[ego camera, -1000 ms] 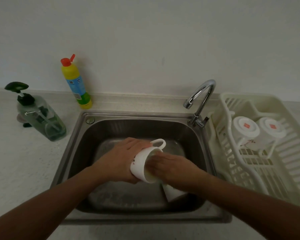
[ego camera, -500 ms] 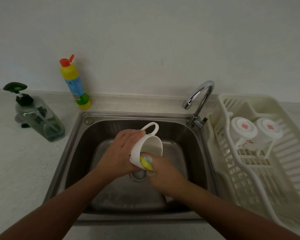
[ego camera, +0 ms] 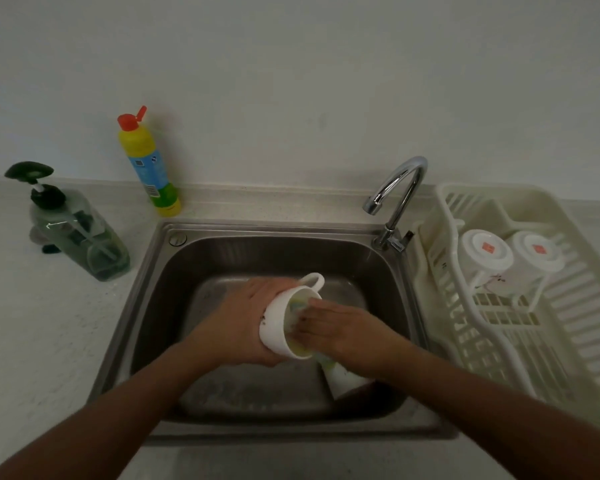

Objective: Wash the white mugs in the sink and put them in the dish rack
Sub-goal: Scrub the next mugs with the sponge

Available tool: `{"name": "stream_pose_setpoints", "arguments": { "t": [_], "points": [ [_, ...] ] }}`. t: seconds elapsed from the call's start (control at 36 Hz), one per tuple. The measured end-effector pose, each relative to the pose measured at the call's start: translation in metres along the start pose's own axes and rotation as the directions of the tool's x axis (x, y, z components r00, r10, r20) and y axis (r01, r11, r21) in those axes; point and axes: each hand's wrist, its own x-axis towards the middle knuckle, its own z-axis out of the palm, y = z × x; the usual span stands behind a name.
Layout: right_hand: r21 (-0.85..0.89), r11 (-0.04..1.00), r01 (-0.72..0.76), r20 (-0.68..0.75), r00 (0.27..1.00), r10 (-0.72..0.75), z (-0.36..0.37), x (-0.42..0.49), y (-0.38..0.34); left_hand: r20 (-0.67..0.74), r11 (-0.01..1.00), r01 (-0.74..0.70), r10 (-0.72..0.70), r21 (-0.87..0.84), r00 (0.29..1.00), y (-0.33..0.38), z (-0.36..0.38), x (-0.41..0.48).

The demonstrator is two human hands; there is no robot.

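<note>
Sink [ego camera: 174, 306] wash, mid-scrub

Dish rack [ego camera: 568, 306] at 3 o'clock of sink, two mugs [ego camera: 485, 252] upside down inside. Third mug [ego camera: 274, 327] over basin centre, tilted, gripped by left hand [ego camera: 236, 323]. Right hand [ego camera: 343, 330] grips sponge [ego camera: 297, 304] inside it, fingers curled.

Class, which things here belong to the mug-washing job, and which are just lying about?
Job: left hand, held mug, right hand, sponge, sink, tap, dish rack, racked mugs.
Lying about: yellow bottle, pump dispenser.
</note>
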Motion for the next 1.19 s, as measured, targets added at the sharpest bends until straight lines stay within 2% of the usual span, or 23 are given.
{"name": "stream_pose_setpoints", "arguments": {
  "t": [0.06,0.14,0.25,0.33,0.47,0.56,0.61,0.67,0.75,0.83,0.92,0.97,1.03,1.11,1.14,1.19],
  "points": [
    [-0.010,0.997,0.075,0.008,0.997,-0.075,-0.004,-0.002,0.011,0.093,0.997,0.037,-0.031,-0.063,0.995,0.002,-0.006,0.006],
    [0.007,0.992,0.124,-0.069,0.990,-0.124,-0.004,0.000,0.005,0.204,0.995,0.057,-0.039,-0.084,0.978,0.007,-0.016,0.014],
    [0.039,0.996,0.085,-0.146,0.986,-0.078,-0.007,0.002,-0.002,0.257,0.993,0.037,-0.007,-0.114,0.966,0.017,-0.031,0.021],
    [0.055,0.998,0.021,-0.174,0.985,-0.011,-0.006,0.003,-0.004,0.204,0.992,0.017,0.009,-0.124,0.979,0.024,-0.033,0.019],
    [0.128,0.988,-0.082,-0.218,0.970,0.109,-0.010,0.009,-0.014,-0.054,0.999,0.029,-0.030,-0.034,0.998,0.022,-0.011,0.003],
    [0.169,0.981,-0.093,-0.189,0.974,0.124,-0.005,0.008,-0.023,-0.040,0.999,0.018,-0.020,-0.040,0.999,0.020,-0.010,-0.001],
    [0.149,0.988,-0.032,-0.133,0.990,0.053,-0.004,0.003,-0.017,0.023,0.998,0.014,-0.013,-0.053,1.000,0.021,-0.013,0.001],
    [0.094,0.991,0.092,-0.086,0.993,-0.084,-0.006,-0.002,0.001,0.096,0.996,0.038,-0.030,-0.078,0.995,0.026,-0.017,0.006],
    [-0.022,0.982,0.185,-0.102,0.977,-0.186,-0.013,-0.002,0.023,0.167,0.995,0.055,-0.041,-0.083,0.985,0.031,-0.024,0.016],
    [-0.028,0.998,0.056,-0.167,0.984,-0.060,-0.012,0.005,0.012,0.119,0.998,0.036,-0.029,-0.051,0.992,0.030,-0.028,0.021],
    [0.241,0.949,-0.204,-0.218,0.941,0.258,-0.003,0.011,-0.023,0.067,0.998,-0.005,0.001,0.055,0.998,0.023,-0.028,0.023],
    [0.325,0.913,-0.245,-0.213,0.922,0.324,0.002,0.010,-0.032,0.091,0.996,-0.021,0.014,0.082,0.996,0.023,-0.029,0.025],
    [0.256,0.956,-0.141,-0.198,0.961,0.195,0.003,0.004,-0.022,0.133,0.998,-0.017,0.009,0.056,0.991,0.028,-0.030,0.025],
    [0.010,0.996,0.086,-0.154,0.985,-0.083,-0.001,-0.004,0.009,0.205,1.000,0.007,-0.008,0.006,0.979,0.033,-0.027,0.025],
    [-0.044,0.993,0.112,-0.137,0.984,-0.117,-0.003,-0.004,0.016,0.210,1.000,0.007,-0.007,-0.002,0.978,0.033,-0.027,0.025],
    [-0.103,0.992,0.070,-0.159,0.984,-0.086,-0.004,0.000,0.019,0.174,1.000,0.005,-0.001,-0.021,0.985,0.034,-0.029,0.027]
  ]
}}
